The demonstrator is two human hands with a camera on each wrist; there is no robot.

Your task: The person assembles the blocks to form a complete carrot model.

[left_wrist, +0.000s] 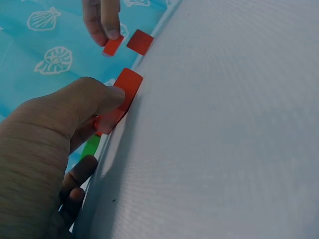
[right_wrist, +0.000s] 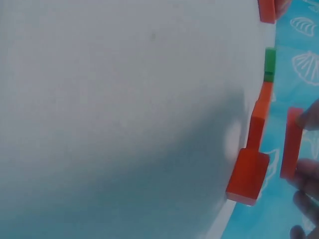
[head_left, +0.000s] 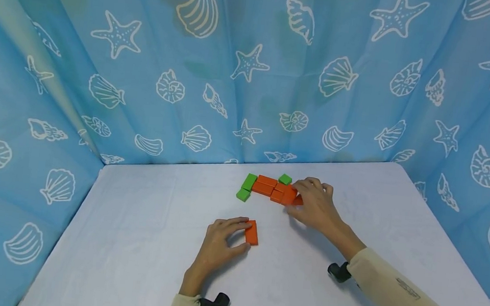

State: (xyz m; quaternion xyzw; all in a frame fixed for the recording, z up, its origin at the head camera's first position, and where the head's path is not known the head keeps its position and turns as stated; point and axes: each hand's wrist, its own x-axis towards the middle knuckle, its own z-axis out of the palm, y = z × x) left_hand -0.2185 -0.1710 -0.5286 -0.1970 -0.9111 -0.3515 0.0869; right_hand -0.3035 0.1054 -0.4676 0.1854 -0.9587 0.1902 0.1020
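Observation:
My left hand [head_left: 220, 242] pinches an orange rectangular block [head_left: 252, 232] between thumb and fingers, on or just above the white table. In the left wrist view the thumb lies across this block [left_wrist: 130, 84]. Farther back and to the right, my right hand [head_left: 316, 205] pinches another orange block [head_left: 289, 195] at the end of a group of blocks. The right wrist view shows that held block [right_wrist: 292, 144] raised apart from the blocks below. In the group, orange blocks [head_left: 265, 185] lie together, with two green blocks [head_left: 246, 187] at their left and a green block [head_left: 285, 179] behind.
White cloth covers the table [head_left: 141, 222], whose back edge meets a blue curtain [head_left: 244, 64] printed with shells and starfish. The curtain also hangs along both sides. A black wrist camera [head_left: 214, 304] sits on the left wrist, another camera [head_left: 339, 272] on the right.

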